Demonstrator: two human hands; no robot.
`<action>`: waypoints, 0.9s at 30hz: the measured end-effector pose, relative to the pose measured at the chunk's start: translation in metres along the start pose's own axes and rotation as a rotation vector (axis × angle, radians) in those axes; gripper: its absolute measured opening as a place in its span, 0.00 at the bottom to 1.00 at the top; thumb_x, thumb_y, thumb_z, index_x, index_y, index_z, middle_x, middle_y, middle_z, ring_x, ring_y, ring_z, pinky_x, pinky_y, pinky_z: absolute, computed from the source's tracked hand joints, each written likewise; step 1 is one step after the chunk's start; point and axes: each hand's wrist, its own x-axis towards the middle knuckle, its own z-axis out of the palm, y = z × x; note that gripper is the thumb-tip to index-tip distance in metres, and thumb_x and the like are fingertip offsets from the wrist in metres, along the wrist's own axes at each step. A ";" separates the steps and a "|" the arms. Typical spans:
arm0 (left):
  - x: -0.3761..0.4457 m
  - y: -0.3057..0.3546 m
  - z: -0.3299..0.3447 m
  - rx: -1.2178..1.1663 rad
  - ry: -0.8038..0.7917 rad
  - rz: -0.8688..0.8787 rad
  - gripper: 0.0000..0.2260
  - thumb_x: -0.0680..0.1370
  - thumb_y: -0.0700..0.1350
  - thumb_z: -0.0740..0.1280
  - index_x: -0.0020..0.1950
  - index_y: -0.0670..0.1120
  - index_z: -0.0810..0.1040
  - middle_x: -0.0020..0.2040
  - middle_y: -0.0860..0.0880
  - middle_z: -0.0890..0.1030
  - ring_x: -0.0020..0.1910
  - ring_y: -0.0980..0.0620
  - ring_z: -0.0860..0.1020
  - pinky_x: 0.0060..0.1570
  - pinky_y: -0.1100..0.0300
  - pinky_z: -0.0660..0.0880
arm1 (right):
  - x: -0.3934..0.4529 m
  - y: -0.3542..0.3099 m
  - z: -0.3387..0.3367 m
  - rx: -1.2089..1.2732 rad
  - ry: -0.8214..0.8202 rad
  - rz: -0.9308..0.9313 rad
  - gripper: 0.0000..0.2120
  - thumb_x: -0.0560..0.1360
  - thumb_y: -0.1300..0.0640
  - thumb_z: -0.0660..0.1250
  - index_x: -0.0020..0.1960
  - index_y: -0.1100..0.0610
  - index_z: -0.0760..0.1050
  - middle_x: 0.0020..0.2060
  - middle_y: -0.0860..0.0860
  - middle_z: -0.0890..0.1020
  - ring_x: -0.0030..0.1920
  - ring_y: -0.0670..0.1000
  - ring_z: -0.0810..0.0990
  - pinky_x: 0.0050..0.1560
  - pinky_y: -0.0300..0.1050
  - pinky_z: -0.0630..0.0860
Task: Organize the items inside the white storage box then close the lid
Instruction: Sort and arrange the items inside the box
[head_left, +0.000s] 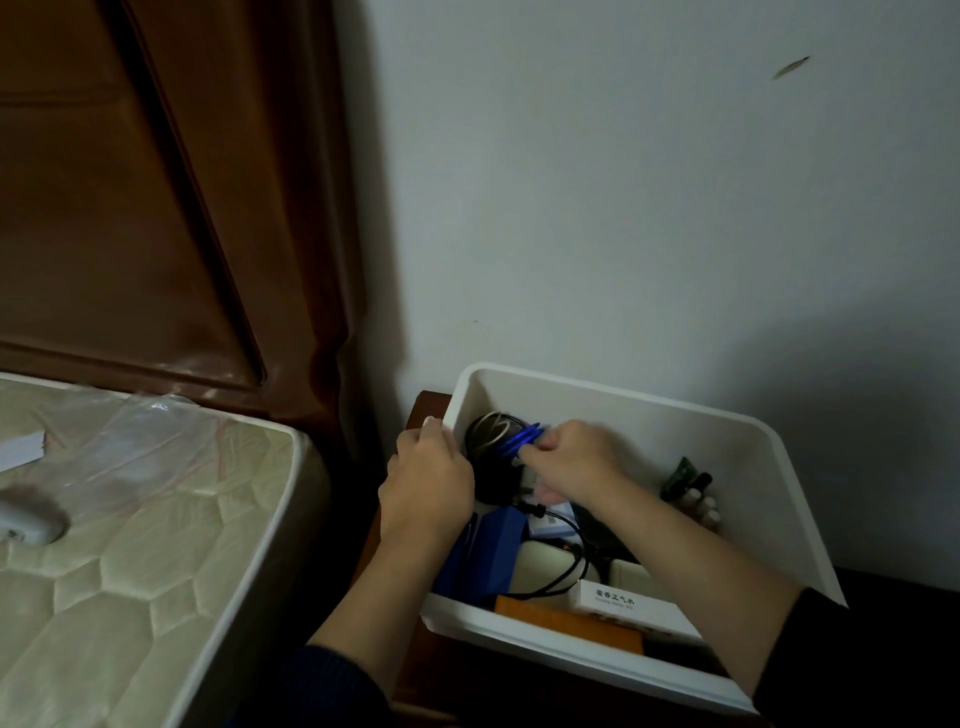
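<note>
Near edge of the box (571, 657) faces me, lid off.
My left hand (426, 488) grips its left wall; my right hand (571, 457) pinches the blue cable (522, 439): coil it tight, lay it flat.

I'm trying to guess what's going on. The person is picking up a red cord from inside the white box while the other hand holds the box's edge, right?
Almost. The cord is blue, not red, as the head view shows. The right hand pinches it inside the white box, while the left hand holds the box's edge.
</note>
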 end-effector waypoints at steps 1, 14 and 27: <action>0.000 0.001 0.000 0.003 0.001 0.002 0.20 0.88 0.50 0.53 0.79 0.48 0.67 0.74 0.44 0.71 0.68 0.40 0.75 0.67 0.38 0.75 | 0.000 0.002 0.006 0.047 -0.062 0.043 0.04 0.75 0.56 0.72 0.45 0.57 0.80 0.28 0.52 0.85 0.31 0.55 0.87 0.39 0.52 0.87; 0.010 -0.007 -0.001 -0.253 -0.042 -0.028 0.20 0.89 0.52 0.53 0.79 0.50 0.69 0.71 0.43 0.75 0.66 0.43 0.77 0.67 0.40 0.76 | 0.018 0.004 0.016 0.369 -0.172 0.204 0.09 0.84 0.62 0.66 0.63 0.64 0.75 0.51 0.64 0.86 0.42 0.62 0.89 0.41 0.51 0.87; 0.004 0.001 0.001 -0.051 0.030 0.000 0.20 0.88 0.50 0.53 0.79 0.51 0.66 0.72 0.45 0.72 0.67 0.41 0.75 0.66 0.40 0.74 | -0.036 0.017 -0.009 -0.430 -0.319 -0.225 0.10 0.77 0.47 0.71 0.58 0.43 0.81 0.51 0.43 0.84 0.53 0.46 0.82 0.55 0.45 0.81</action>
